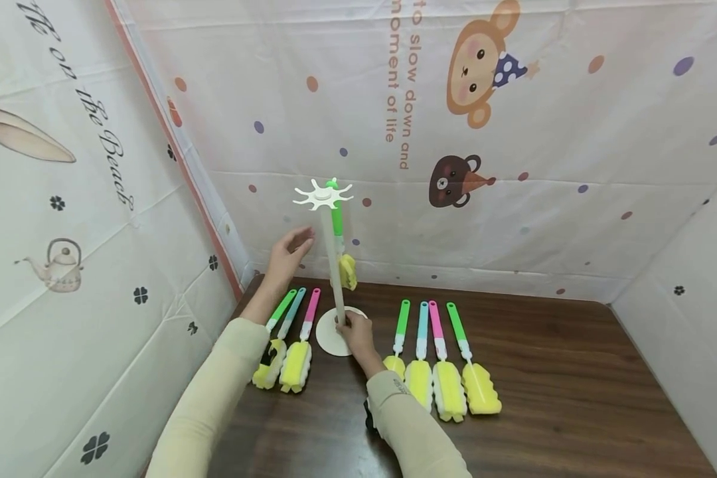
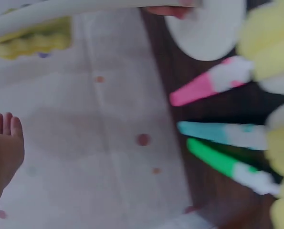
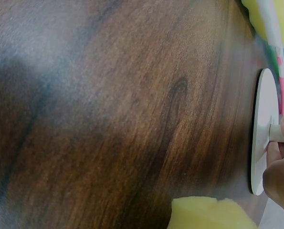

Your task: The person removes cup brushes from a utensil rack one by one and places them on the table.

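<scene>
A white stand (image 1: 332,259) has a round base (image 1: 328,340) on the table and a ring of curved hooks (image 1: 322,195) on top. From a hook on its far side hangs a sponge brush (image 1: 348,272) with a green handle and yellow head. My right hand (image 1: 358,334) grips the pole low down, just above the base; the right wrist view shows the fingers (image 3: 274,152) around it. Raised left of the pole, my left hand (image 1: 288,255) has loosely bent fingers and holds nothing. In the left wrist view that hand (image 2: 5,150) appears at the left edge.
Left of the base lie three sponge brushes with green, teal and pink (image 1: 311,312) handles. Several more, including a blue-handled brush (image 1: 419,382) and a green-handled one (image 1: 480,388), lie to the right, partly behind my right sleeve. Printed cloth walls (image 1: 544,239) enclose the wooden table (image 1: 573,385).
</scene>
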Demonstrator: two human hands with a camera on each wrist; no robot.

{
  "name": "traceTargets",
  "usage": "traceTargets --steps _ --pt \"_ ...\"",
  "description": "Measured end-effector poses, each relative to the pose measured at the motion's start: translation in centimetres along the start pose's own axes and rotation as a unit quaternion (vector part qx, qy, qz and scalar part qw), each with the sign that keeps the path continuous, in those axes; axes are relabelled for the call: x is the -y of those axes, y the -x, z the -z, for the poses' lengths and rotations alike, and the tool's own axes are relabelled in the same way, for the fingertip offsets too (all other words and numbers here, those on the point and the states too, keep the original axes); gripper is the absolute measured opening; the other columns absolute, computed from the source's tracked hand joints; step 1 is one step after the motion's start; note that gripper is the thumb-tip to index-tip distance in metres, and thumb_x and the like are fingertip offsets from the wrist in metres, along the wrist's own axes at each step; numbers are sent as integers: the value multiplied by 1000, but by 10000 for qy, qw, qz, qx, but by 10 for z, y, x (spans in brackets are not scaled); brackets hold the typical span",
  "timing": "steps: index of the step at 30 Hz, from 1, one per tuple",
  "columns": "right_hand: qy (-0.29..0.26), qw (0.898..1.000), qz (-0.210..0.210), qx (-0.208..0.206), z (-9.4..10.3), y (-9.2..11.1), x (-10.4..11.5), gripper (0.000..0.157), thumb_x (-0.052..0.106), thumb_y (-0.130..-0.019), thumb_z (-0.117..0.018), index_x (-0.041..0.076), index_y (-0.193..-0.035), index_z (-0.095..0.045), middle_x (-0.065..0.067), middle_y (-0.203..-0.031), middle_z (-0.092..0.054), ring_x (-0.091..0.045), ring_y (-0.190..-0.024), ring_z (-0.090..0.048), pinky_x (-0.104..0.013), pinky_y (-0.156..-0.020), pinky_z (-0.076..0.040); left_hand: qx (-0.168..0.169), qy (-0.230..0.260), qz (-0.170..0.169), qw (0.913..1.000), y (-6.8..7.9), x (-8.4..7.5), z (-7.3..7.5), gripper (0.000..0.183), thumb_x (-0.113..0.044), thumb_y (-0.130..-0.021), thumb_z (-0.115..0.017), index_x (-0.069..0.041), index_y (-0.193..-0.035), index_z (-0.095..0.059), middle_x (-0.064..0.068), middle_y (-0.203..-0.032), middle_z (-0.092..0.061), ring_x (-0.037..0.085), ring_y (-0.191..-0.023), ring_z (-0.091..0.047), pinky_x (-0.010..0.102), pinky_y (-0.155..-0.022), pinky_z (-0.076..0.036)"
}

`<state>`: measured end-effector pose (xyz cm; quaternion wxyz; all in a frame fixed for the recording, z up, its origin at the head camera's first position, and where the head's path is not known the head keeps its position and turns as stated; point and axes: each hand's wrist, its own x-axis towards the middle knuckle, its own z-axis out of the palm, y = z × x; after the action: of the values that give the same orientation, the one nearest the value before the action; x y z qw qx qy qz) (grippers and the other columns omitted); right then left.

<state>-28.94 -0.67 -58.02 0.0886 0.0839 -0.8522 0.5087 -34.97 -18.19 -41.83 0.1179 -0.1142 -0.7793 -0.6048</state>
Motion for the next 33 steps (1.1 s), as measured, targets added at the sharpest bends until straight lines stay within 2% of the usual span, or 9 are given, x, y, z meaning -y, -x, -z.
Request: traceTargets --steps 3,5,7,9,13,23,30,33 --pt "6 10000 -16 16 1 0 1 16 -1 -86 -78 -1 -102 -77 -15 -98 -77 -30 -97 -73 -43 -79 -60 212 128 -244 9994 -9 -18 -1 45 -23 -103 -64 -8 -145 -55 12 -141 -61 27 -129 -57 29 -94 -53" --pt "23 10000 -21 27 2 -1 1 15 -1 -87 -78 0 -101 -77 -15 -98 -77 -30 -98 -73 -43 -80 -60 350 281 -433 9981 -16 -25 -2 45 -17 -103 -63 -4 -145 -54 17 -141 -60 30 -131 -56 33 -106 -47" --pt "31 10000 -52 49 3 -1 1 14 0 -87 -78 0 -101 -77 -15 -98 -77 -29 -98 -73 -44 -81 -59 487 400 -543 9965 -23 -30 -3 44 -10 -103 -62 0 -144 -53 22 -140 -59 34 -131 -55 39 -110 -45" --pt "66 9999 -74 62 3 0 1 15 0 -87 -78 0 -101 -77 -14 -98 -77 -29 -98 -73 -44 -81 -59 608 396 -568 9957 -28 -34 -3 45 -7 -102 -62 3 -145 -51 24 -141 -57 36 -131 -55 40 -110 -45" --pt "119 9999 -84 55 2 0 1 15 0 -86 -79 2 -101 -77 -13 -98 -77 -28 -96 -73 -42 -79 -60 857 303 -497 9946 -34 -40 -4 48 -3 -101 -62 2 -147 -48 24 -141 -57 36 -132 -55 37 -107 -48" --pt "27 9999 -129 19 0 0 1 16 1 -86 -79 3 -102 -78 -13 -98 -77 -27 -95 -73 -41 -77 -60 1310 572 -514 9884 -39 -55 -6 51 9 -98 -59 4 -148 -47 28 -143 -54 38 -135 -52 39 -106 -49" --pt "19 9999 -138 -23 0 0 0 15 0 -86 -79 3 -100 -78 -13 -97 -77 -28 -95 -73 -42 -78 -60 1743 955 -542 9785 -43 -58 -11 36 5 -98 -63 10 -133 -58 25 -130 -65 29 -122 -64 39 -103 -51" --pt "-6 9999 -159 -16 0 1 0 15 -1 -85 -79 2 -100 -78 -14 -97 -77 -28 -96 -73 -43 -79 -60 1805 808 -629 9782 -42 -57 -12 29 2 -97 -65 9 -126 -63 17 -124 -70 21 -117 -67 38 -104 -51"
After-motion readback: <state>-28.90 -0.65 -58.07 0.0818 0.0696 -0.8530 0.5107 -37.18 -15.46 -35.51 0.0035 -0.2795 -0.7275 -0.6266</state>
